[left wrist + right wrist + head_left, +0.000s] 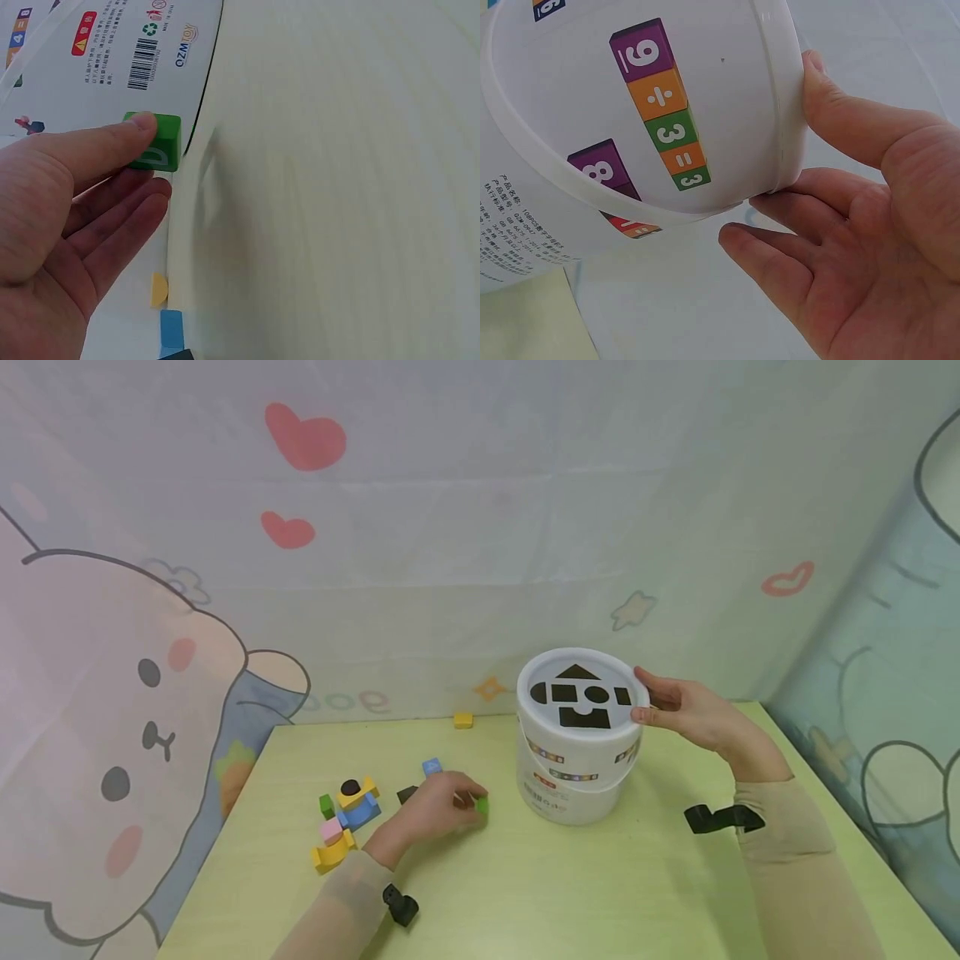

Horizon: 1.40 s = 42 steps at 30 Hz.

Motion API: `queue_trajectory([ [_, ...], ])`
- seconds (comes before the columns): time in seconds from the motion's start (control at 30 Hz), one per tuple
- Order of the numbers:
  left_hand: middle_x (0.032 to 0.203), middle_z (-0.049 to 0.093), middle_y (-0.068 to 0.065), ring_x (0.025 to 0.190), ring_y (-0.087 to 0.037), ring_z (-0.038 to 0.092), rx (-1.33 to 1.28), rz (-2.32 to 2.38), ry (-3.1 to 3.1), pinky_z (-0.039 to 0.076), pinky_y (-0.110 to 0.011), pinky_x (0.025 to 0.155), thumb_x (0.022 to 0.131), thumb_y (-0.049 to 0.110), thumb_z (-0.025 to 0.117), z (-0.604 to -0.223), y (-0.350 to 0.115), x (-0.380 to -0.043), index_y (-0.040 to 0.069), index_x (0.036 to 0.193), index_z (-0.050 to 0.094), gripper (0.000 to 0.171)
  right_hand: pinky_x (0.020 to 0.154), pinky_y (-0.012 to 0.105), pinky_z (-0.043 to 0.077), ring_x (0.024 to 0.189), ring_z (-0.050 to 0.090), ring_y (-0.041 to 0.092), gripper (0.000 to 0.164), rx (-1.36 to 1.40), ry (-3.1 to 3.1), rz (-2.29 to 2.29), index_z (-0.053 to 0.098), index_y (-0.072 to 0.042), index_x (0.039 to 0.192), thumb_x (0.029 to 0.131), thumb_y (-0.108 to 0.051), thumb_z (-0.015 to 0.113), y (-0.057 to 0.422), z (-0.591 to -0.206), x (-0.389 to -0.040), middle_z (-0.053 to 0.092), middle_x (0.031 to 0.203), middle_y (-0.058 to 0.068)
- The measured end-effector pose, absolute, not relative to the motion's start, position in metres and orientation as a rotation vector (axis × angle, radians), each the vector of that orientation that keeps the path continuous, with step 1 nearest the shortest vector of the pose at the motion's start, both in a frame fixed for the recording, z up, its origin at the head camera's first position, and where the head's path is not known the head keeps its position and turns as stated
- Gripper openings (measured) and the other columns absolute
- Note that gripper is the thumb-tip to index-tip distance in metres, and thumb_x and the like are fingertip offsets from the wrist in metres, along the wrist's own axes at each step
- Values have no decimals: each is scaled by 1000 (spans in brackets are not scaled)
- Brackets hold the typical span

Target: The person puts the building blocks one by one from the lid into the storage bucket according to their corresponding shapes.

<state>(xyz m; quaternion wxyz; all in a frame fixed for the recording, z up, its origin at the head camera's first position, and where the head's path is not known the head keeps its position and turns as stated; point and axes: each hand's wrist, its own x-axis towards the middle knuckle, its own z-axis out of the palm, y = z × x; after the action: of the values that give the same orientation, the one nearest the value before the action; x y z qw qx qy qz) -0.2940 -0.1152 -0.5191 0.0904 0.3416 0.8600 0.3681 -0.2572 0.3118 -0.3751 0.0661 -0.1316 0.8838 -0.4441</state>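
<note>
Heart-printed cloth (465, 535) hangs behind the pale bench (562, 893); the left grip (435, 807) pinches a green cube (169, 142) near the white bucket (592, 756), whose rim (784, 97) the right grip (693, 714) holds between thumb and fingers.

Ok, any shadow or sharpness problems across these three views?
Head: soft shadow beside the beige right sleeve on the pale green tabletop; fine print on the white cylindrical bucket unreadable. Left wrist: soft-edged shadow near the green cube-shaped block, bucket barcode discernible. Right wrist: coloured numbers on the bucket readable.
</note>
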Motion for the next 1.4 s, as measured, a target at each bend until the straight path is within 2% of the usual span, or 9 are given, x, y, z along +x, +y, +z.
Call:
queue_trajectory([
  [0.2, 113, 76, -7, 97, -24, 71, 1021, 1219, 2554, 63, -40, 89, 93, 8, 84, -510, -113, -296, -3, 122, 77, 32, 120, 66, 34, 151, 38, 47, 86, -380, 2683, -1306, 19, -1, 169, 107, -31, 70, 311, -374, -257, 38, 165, 26],
  [0.43, 114, 76, -5, 99, -25, 73, 1040, 1345, 2628, 64, -35, 88, 93, 12, 86, -497, -114, -297, 2, 123, 78, 32, 120, 65, 34, 152, 37, 46, 85, -396, 2665, -1326, 20, -1, 169, 107, -31, 70, 311, -372, -258, 36, 166, 26],
  [0.53, 117, 75, -5, 101, -26, 74, 1008, 1475, 2658, 64, -36, 89, 94, 12, 85, -485, -113, -296, 5, 125, 78, 33, 120, 65, 35, 152, 38, 46, 86, -396, 2666, -1321, 20, 0, 169, 107, -31, 70, 310, -371, -258, 37, 165, 26],
  [0.7, 121, 74, -9, 106, -29, 74, 944, 1768, 2652, 63, -36, 91, 95, 8, 83, -455, -105, -293, 2, 128, 77, 34, 119, 65, 36, 151, 39, 47, 86, -387, 2681, -1300, 20, 0, 169, 106, -31, 71, 310, -369, -258, 38, 164, 27],
  [0.87, 123, 72, -11, 110, -29, 73, 948, 1957, 2616, 62, -31, 93, 95, 5, 82, -431, -93, -289, 0, 129, 76, 35, 119, 64, 36, 151, 39, 47, 86, -394, 2679, -1300, 20, 0, 169, 106, -31, 71, 310, -369, -257, 36, 166, 27],
  [1.17, 125, 71, -14, 111, -31, 72, 1017, 2139, 2473, 62, -39, 95, 92, -2, 83, -399, -57, -283, -2, 128, 76, 37, 119, 65, 35, 151, 38, 48, 87, -395, 2685, -1280, 19, 2, 168, 107, -31, 70, 311, -368, -260, 34, 166, 28],
  [1.4, 123, 71, -15, 110, -29, 72, 1028, 2182, 2388, 62, -34, 94, 91, -5, 82, -388, -29, -278, -3, 126, 77, 35, 120, 65, 35, 152, 36, 47, 87, -391, 2682, -1287, 20, 2, 168, 106, -31, 71, 311, -368, -260, 31, 168, 26],
])
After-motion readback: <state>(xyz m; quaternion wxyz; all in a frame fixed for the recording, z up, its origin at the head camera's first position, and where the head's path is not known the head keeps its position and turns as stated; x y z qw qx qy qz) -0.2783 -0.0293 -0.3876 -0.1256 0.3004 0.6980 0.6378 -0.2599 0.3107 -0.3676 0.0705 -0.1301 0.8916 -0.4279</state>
